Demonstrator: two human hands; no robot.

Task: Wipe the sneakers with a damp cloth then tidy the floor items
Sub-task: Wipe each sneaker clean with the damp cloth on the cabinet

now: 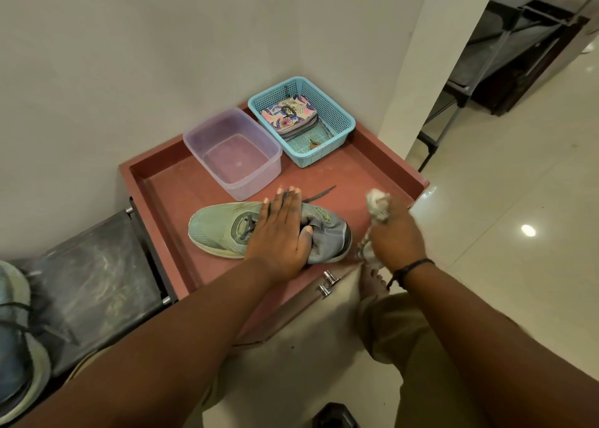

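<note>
The green sneaker (pixel 259 231) lies on the red surface (pixel 168 187), its long way running left to right, toe to the left. The left hand (pixel 278 233) presses flat on its middle, thumb hooked at the opening. The right hand (pixel 393 230) sits just right of the heel, clenched around the damp cloth (pixel 377 205). It is nearer the heel, so wiping likely starts there.

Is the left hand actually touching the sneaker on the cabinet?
Touching. The head view shows the left hand lying flat across the sneaker, fingers straight over its laces and thumb pressed at the collar opening, with no gap.
</note>
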